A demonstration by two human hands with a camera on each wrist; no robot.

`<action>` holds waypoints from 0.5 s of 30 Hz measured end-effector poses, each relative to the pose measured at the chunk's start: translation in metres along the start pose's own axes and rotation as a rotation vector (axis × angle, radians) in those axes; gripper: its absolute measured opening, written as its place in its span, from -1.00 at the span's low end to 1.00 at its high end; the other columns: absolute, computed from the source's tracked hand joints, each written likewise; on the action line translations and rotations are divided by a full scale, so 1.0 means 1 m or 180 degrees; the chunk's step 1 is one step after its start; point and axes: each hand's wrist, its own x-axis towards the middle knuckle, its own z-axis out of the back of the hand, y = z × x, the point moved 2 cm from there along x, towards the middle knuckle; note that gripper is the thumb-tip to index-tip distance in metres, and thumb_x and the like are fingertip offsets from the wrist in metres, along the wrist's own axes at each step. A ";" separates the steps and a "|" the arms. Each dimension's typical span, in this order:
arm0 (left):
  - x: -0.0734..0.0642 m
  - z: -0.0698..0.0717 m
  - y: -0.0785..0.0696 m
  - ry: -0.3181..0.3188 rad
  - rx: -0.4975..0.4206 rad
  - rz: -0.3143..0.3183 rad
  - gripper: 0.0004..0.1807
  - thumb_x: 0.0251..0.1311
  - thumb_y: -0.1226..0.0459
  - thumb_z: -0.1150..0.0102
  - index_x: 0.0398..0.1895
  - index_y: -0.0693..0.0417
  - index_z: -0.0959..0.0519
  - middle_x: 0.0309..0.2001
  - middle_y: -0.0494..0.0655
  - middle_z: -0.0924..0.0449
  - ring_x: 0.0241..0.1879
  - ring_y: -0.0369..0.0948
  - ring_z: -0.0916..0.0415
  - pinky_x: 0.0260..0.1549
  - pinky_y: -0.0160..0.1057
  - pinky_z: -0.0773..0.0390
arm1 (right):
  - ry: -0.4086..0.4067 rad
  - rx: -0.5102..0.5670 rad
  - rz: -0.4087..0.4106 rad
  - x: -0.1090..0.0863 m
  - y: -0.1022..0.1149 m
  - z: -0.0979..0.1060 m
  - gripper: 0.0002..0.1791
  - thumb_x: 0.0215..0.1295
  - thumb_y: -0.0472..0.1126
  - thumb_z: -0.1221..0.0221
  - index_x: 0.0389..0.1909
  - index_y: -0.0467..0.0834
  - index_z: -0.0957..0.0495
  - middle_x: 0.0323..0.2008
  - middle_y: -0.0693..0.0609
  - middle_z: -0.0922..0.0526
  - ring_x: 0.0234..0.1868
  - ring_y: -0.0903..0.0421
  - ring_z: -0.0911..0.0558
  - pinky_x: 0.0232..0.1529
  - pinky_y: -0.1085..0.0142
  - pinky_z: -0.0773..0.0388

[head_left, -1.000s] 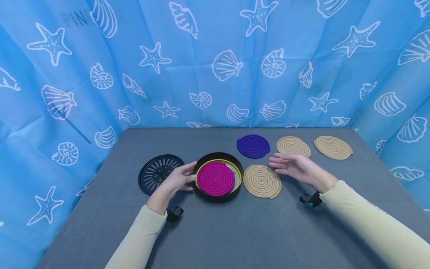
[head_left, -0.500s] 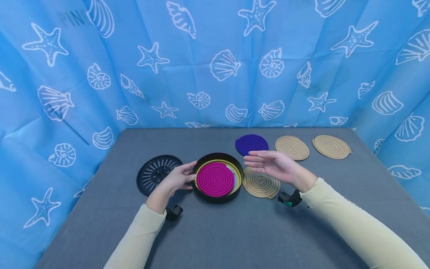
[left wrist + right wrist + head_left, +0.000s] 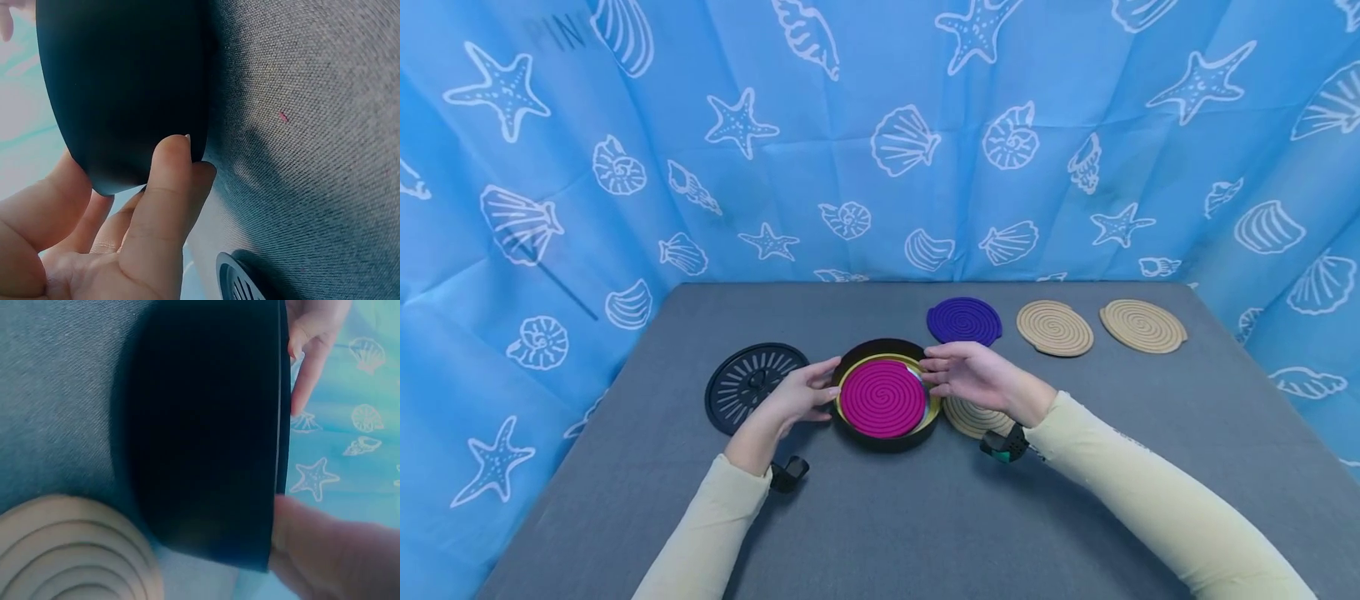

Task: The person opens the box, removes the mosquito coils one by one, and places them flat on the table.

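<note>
A round black mosquito coil holder (image 3: 886,444) stands on the table before me. In it lies a magenta mosquito coil (image 3: 882,398), with yellow and pale blue showing around its edge. My left hand (image 3: 795,398) grips the holder's left side; the left wrist view shows its thumb near the rim and a bent finger on the outer wall. At the opposite side, my right hand (image 3: 973,377) has relaxed fingers over the rim, and its thumb touches the edge in the right wrist view. Under that hand a beige mosquito coil (image 3: 973,417) is partly hidden.
Left of the holder lies its black slotted lid (image 3: 730,400), partly behind my left hand. Toward the back right are a purple coil (image 3: 964,319) and two more beige coils, one a beige coil (image 3: 1054,328) and the other a farther beige coil (image 3: 1142,326). A blue patterned curtain (image 3: 850,167) hangs behind.
My right hand has moved left, passing over the nearest beige coil to the holder's right rim. My left hand stays at the holder, and the coils and lid have not moved.
</note>
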 end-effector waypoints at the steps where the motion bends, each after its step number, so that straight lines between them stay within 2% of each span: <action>1: 0.000 0.000 0.000 0.0003 -0.0004 0.0001 -0.38 0.42 0.42 0.03 0.50 0.00 -0.15 0.41 0.25 -0.17 0.31 0.11 -0.29 -0.01 0.01 -0.56 | -0.0024 -0.0029 -0.0005 0.001 0.000 -0.001 -0.30 0.49 -0.29 0.38 0.41 -0.44 0.57 0.43 -0.44 0.55 0.45 -0.32 0.44 0.42 -0.09 0.40; 6: 0.001 0.000 0.000 0.0014 -0.0008 0.0004 -0.39 0.42 0.41 0.03 0.50 0.00 -0.15 0.41 0.25 -0.17 0.31 0.11 -0.28 0.00 0.01 -0.56 | -0.0105 -0.0221 -0.0072 0.011 0.000 -0.004 -0.26 0.49 -0.25 0.37 0.39 -0.41 0.64 0.42 -0.46 0.56 0.44 -0.33 0.46 0.40 -0.14 0.45; 15: 0.000 0.000 0.000 0.0025 0.0009 0.0011 -0.39 0.42 0.40 0.03 0.50 0.00 -0.15 0.41 0.25 -0.18 0.31 0.11 -0.28 -0.02 -0.01 -0.57 | -0.0183 -0.0362 -0.0196 0.024 -0.004 -0.004 -0.25 0.48 -0.21 0.34 0.41 -0.43 0.57 0.42 -0.46 0.54 0.44 -0.33 0.46 0.40 -0.16 0.44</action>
